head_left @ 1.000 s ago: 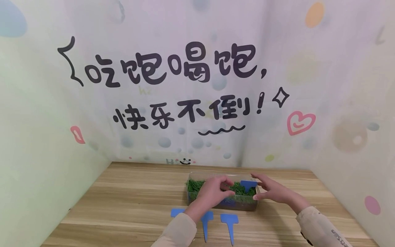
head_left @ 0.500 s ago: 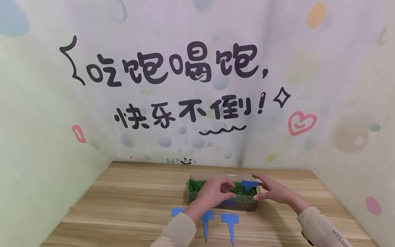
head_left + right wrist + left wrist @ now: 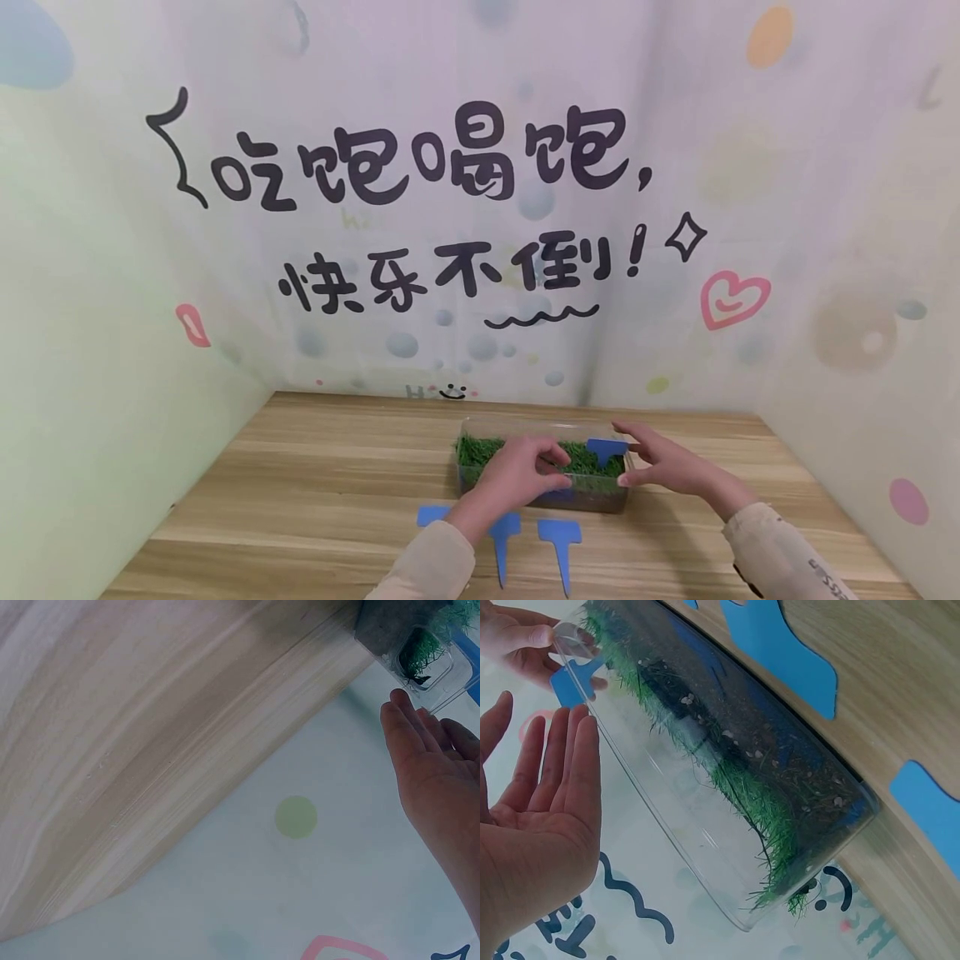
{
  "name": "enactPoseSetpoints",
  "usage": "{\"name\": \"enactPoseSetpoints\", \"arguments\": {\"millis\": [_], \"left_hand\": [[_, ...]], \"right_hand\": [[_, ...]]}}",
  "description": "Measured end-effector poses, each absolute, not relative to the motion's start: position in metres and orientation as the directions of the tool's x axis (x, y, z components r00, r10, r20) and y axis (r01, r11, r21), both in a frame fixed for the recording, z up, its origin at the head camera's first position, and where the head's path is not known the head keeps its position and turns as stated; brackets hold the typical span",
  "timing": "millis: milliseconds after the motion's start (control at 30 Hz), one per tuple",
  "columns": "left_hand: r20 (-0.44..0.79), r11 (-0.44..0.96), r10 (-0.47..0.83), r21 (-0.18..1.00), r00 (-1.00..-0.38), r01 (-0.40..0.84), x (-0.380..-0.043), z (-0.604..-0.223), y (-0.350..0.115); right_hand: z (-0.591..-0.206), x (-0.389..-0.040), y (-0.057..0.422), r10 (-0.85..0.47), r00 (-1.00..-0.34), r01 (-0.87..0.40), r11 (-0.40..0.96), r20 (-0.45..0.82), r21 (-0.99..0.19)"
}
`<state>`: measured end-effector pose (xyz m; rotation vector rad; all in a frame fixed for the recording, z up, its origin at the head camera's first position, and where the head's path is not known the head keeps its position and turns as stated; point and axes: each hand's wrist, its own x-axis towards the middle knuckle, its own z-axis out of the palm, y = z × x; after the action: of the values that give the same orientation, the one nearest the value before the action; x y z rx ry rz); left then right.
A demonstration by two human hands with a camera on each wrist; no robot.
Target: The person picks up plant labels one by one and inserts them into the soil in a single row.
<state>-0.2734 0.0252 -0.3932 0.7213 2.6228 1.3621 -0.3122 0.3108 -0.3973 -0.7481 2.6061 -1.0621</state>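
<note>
Below, clear box (image 3: 592, 501), grass (image 3: 476, 452), soil (image 3: 810, 776), tag (image 3: 606, 449) inside, left hand (image 3: 517, 472) loose, right hand (image 3: 663, 467) unclenched

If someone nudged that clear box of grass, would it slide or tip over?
The clear box probably won't tip easily, being long and low. The dark soil in its bottom likely gives it some weight. Its smooth, glossy walls may feel slippery.

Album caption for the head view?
Left hand and right hand at a clear box, blue marker standing in its grass.
</note>
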Motion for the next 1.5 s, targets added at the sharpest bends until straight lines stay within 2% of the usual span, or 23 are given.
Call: {"name": "enactPoseSetpoints", "arguments": {"millis": [333, 933, 1500], "left_hand": [[0.080, 0.538, 0.451, 0.770, -0.889, 0.342, -0.2720, -0.3945, 0.0242], [0.028, 0.570, 0.526, 0.730, -0.850, 0.376, -0.2694, -0.3962, 0.0262], [-0.074, 0.645, 0.522, 0.687, -0.850, 0.336, -0.2667, -0.4030, 0.0281]], "right_hand": [[-0.3967, -0.3116, 0.3103, -0.540, -0.842, -0.375, 0.604, -0.015, -0.703], [-0.3958, -0.3100, 0.3094, -0.535, -0.845, -0.371, 0.603, -0.013, -0.706], [-0.3974, -0.3111, 0.3110, -0.540, -0.842, -0.377, 0.599, -0.008, -0.706]]}}
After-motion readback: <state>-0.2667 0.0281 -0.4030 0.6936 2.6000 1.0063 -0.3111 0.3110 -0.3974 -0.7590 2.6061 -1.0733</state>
